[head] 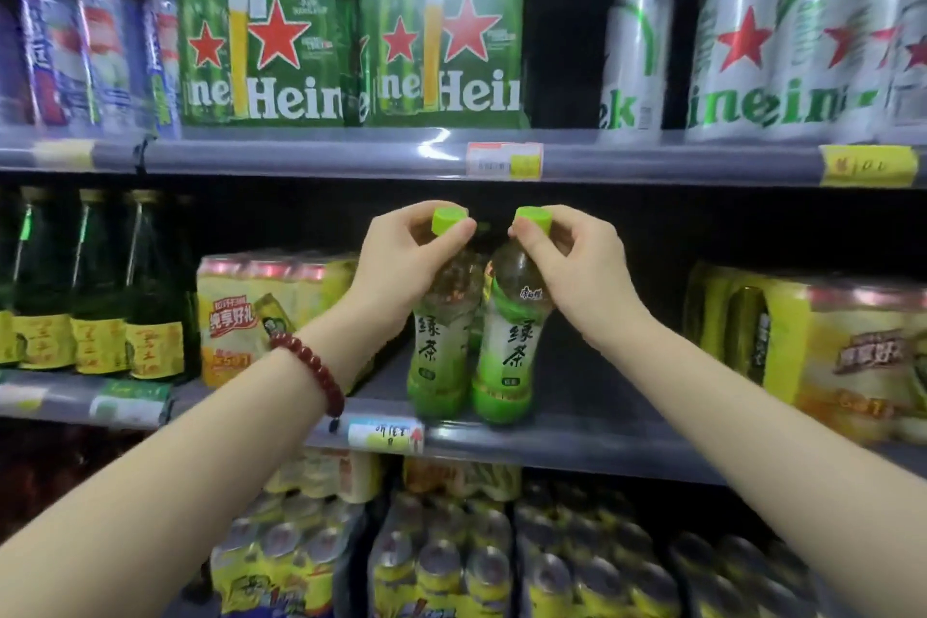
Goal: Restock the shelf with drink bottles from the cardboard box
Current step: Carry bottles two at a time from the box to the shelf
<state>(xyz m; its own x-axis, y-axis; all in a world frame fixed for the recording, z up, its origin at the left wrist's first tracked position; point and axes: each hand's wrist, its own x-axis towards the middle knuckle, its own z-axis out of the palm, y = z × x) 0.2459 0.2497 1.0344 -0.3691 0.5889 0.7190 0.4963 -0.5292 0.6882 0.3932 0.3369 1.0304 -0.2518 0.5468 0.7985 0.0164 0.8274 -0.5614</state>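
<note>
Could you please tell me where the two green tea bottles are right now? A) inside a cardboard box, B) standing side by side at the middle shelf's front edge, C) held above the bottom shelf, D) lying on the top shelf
B: the left hand and right hand each pinch a green cap, and both green tea bottles stand upright at the front of the middle shelf.

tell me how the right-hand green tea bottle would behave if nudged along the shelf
The tall, narrow green-capped plastic tea bottle looks full, so probably weighty. Standing at the grey shelf edge, it may tip. The right hand has a grip near its cap.
</note>
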